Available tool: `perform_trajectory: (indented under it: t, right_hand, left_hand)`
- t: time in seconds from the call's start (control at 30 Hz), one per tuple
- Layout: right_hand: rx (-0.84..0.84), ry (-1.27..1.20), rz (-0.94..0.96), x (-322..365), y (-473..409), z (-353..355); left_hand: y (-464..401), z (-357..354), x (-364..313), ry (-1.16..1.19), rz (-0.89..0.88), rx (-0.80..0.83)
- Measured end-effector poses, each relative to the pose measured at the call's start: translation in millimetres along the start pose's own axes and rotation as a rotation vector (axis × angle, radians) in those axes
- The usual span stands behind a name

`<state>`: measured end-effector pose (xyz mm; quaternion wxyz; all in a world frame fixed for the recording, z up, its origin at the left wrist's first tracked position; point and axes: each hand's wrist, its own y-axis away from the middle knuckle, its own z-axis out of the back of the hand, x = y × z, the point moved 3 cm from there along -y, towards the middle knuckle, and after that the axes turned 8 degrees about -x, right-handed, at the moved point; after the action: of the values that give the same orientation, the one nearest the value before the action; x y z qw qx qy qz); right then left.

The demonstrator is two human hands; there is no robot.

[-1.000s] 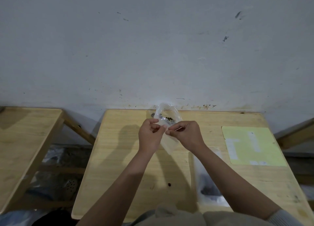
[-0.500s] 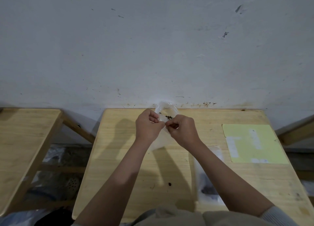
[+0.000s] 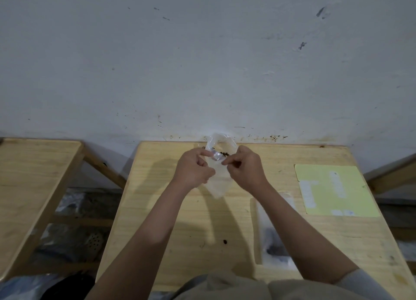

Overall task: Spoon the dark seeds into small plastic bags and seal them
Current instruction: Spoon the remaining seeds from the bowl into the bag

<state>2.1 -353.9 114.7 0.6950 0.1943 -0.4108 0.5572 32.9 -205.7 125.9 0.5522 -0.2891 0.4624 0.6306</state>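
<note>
A small clear plastic bag [image 3: 218,182] hangs between my two hands above the far middle of the wooden table [image 3: 157,209]. My left hand [image 3: 193,169] pinches its left edge and my right hand [image 3: 245,168] pinches its right edge near the top. Behind the hands a clear plastic container [image 3: 221,142] holds dark seeds [image 3: 224,153] at the table's far edge. A single dark seed [image 3: 224,241] lies loose on the table nearer to me.
A clear bag with a dark mass [image 3: 273,239] lies under my right forearm. A pale green sheet [image 3: 335,190] lies at the right. A second wooden table [image 3: 29,187] stands to the left. The wall is close behind.
My hands drifted slightly apart along the bag's top edge. The bag now hangs lower between them and shows more clearly.
</note>
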Motion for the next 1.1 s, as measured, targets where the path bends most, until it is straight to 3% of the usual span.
perform_trajectory:
  t: [0.07,0.2,0.33,0.47,0.53,0.63,0.83,1.1]
  right_hand:
    - [0.052,0.035,0.022,-1.7,-5.0,5.0]
    - [0.166,0.072,0.073,11.2,-6.9,8.5]
    - [0.184,0.082,0.007,15.3,-7.4,15.4]
    - [0.138,0.001,-0.055,13.8,-8.7,21.7]
    - [0.100,-0.070,-0.127,12.0,-10.6,26.4]
    - [0.098,-0.150,-0.220,13.1,-11.9,29.9]
    - [0.174,-0.203,-0.279,15.2,-13.4,31.0]
    - [0.290,-0.152,-0.312,10.2,-16.8,22.2]
  left_hand:
    - [5.1,-1.9,1.4,0.022,0.014,0.055]
    - [-0.3,-2.2,-7.4,0.041,-0.023,-0.009]
    - [-1.4,-3.1,-9.5,-0.132,-0.144,-0.026]
    - [7.6,-2.0,-2.1,-0.092,-0.332,0.153]
    - [10.4,-3.7,6.8,-0.244,-0.392,0.211]
    - [10.8,-12.1,17.6,-0.471,-0.457,0.089]
    - [2.6,-14.5,28.0,-0.477,-0.619,-0.279]
    - [-4.1,-10.5,44.1,-0.720,-0.622,-0.264]
